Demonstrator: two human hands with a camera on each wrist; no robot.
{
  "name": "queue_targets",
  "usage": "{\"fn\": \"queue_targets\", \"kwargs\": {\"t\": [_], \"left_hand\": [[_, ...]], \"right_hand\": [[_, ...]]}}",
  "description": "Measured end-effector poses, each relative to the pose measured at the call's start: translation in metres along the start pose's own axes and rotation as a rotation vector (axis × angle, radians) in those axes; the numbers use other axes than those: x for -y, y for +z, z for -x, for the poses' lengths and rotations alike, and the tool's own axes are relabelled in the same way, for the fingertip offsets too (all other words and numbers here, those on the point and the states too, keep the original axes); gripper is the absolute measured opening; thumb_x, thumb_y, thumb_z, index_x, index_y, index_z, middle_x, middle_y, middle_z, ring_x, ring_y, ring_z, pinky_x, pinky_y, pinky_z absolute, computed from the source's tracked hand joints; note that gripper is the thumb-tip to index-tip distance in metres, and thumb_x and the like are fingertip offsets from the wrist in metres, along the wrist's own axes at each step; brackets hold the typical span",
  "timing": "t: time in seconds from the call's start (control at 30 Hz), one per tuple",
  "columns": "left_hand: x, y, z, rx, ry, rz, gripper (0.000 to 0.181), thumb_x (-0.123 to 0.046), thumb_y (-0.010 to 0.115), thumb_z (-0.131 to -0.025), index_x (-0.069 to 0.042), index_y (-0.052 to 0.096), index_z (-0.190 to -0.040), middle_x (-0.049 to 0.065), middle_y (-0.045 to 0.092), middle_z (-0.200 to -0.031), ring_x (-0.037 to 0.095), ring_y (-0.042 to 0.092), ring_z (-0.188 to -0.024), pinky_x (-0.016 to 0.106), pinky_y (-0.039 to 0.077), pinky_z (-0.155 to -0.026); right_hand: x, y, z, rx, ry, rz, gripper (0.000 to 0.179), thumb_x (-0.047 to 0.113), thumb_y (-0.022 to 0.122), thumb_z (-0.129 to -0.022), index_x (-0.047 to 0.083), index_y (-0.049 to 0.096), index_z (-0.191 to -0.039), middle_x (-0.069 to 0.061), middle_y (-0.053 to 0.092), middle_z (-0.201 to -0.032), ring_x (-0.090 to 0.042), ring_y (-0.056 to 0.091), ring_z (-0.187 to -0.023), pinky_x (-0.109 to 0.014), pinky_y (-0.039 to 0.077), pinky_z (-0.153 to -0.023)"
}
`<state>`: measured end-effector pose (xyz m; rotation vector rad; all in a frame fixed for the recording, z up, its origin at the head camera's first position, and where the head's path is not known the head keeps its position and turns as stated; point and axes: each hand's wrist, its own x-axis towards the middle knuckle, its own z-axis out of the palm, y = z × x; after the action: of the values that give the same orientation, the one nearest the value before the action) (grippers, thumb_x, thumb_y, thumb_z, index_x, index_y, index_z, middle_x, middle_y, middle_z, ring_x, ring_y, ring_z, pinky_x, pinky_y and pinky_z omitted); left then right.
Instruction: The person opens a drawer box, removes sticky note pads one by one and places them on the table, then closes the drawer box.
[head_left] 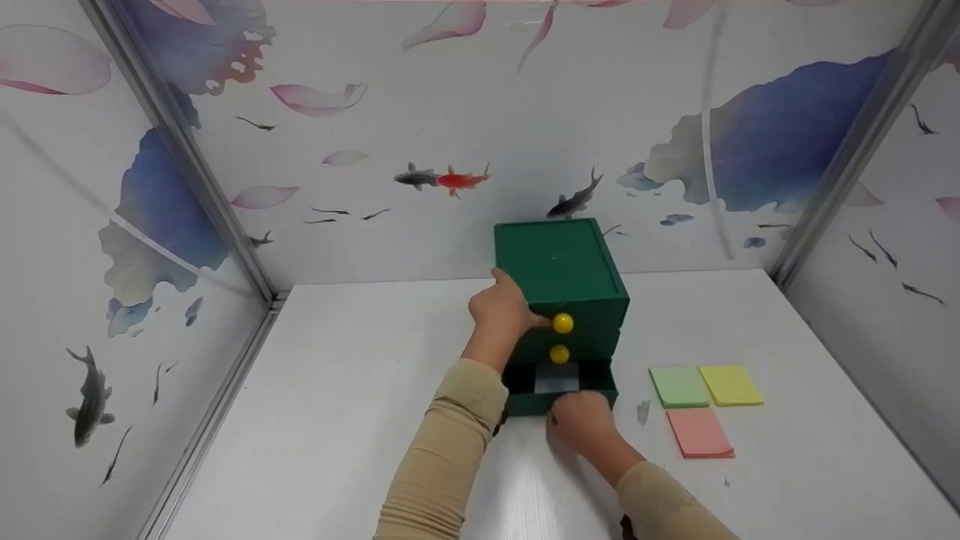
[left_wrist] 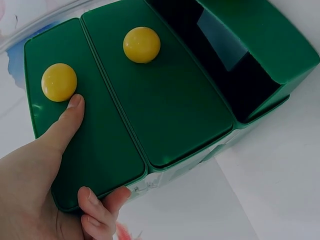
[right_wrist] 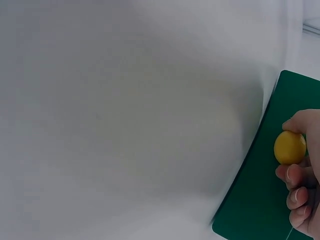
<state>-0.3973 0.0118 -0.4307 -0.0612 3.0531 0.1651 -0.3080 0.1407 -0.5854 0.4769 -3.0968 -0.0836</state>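
A green three-drawer cabinet (head_left: 559, 262) stands against the back wall, with yellow round knobs on its drawer fronts. My left hand (head_left: 501, 304) grips its left side near the top; in the left wrist view the thumb (left_wrist: 70, 120) lies on the top drawer's front, just beside the upper knob (left_wrist: 59, 82). The bottom drawer (head_left: 529, 405) is pulled out, and a flat pale grey piece (head_left: 556, 377) shows inside its dark interior. At the drawer's front, my right hand (head_left: 585, 420) pinches the lowest knob (right_wrist: 290, 147) between thumb and fingers. The middle knob (left_wrist: 142, 45) is untouched.
Right of the cabinet, three sticky note pads lie on the white table: green (head_left: 679, 387), yellow (head_left: 731, 385) and pink (head_left: 700, 433). A small grey mark (head_left: 643, 412) is beside them. Painted panels enclose the table at the back and both sides.
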Motion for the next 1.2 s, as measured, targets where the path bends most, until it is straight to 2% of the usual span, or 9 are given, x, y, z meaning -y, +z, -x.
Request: {"fn": "queue_targets", "kwargs": {"t": [0.33, 0.47, 0.6, 0.7, 0.87, 1.2], "left_hand": [[0.003, 0.003, 0.001, -0.016, 0.012, 0.052, 0.128, -0.075, 0.071, -0.067, 0.000, 0.016, -0.154, 0.000, 0.058, -0.063, 0.012, 0.048, -0.053, 0.027, 0.041, -0.051], [0.002, 0.004, 0.001, -0.007, 0.009, 0.065, 0.128, -0.074, 0.072, -0.067, 0.000, 0.016, -0.155, 0.000, 0.058, -0.064, 0.012, 0.050, -0.055, 0.027, 0.042, -0.052], [0.002, 0.004, 0.000, -0.016, 0.005, 0.065, 0.127, -0.074, 0.073, -0.067, 0.000, 0.017, -0.154, 0.000, 0.057, -0.063, 0.012, 0.050, -0.055, 0.028, 0.044, -0.054], [0.001, 0.004, 0.000, -0.024, 0.001, 0.055, 0.127, -0.074, 0.072, -0.066, 0.000, 0.018, -0.154, -0.001, 0.057, -0.061, 0.012, 0.048, -0.053, 0.027, 0.043, -0.053], [-0.001, 0.003, 0.000, -0.017, -0.007, 0.042, 0.127, -0.075, 0.071, -0.066, -0.001, 0.018, -0.155, -0.001, 0.056, -0.060, 0.012, 0.045, -0.051, 0.026, 0.040, -0.051], [-0.001, 0.002, -0.001, -0.004, -0.006, 0.066, 0.126, -0.072, 0.073, -0.067, -0.001, 0.018, -0.155, 0.001, 0.058, -0.067, 0.014, 0.053, -0.059, 0.027, 0.047, -0.059]], "right_hand": [[0.004, 0.005, 0.015, -0.049, -0.007, -0.007, 0.038, 0.019, 0.066, -0.089, 0.010, 0.050, -0.056, 0.001, 0.035, -0.050, -0.019, 0.039, -0.049, -0.032, 0.041, -0.051], [0.004, 0.005, 0.020, -0.020, -0.022, -0.033, 0.038, 0.019, 0.064, -0.089, 0.012, 0.050, -0.055, 0.002, 0.037, -0.050, -0.019, 0.039, -0.050, -0.033, 0.041, -0.051], [0.004, 0.005, 0.024, -0.028, -0.044, -0.042, 0.041, 0.021, 0.064, -0.089, 0.013, 0.048, -0.053, 0.002, 0.037, -0.049, -0.017, 0.038, -0.049, -0.033, 0.040, -0.049], [0.004, 0.005, 0.027, -0.027, -0.043, -0.049, 0.043, 0.025, 0.064, -0.090, 0.014, 0.047, -0.052, 0.002, 0.037, -0.049, -0.017, 0.038, -0.048, -0.033, 0.038, -0.049], [0.006, 0.004, 0.034, 0.021, -0.017, -0.068, 0.046, 0.028, 0.063, -0.092, 0.014, 0.047, -0.052, 0.002, 0.037, -0.048, -0.018, 0.039, -0.048, -0.032, 0.037, -0.050], [0.010, 0.004, 0.060, 0.052, -0.060, -0.198, 0.046, 0.031, 0.063, -0.092, 0.016, 0.049, -0.051, 0.003, 0.038, -0.046, -0.016, 0.038, -0.047, -0.030, 0.038, -0.051]]}}
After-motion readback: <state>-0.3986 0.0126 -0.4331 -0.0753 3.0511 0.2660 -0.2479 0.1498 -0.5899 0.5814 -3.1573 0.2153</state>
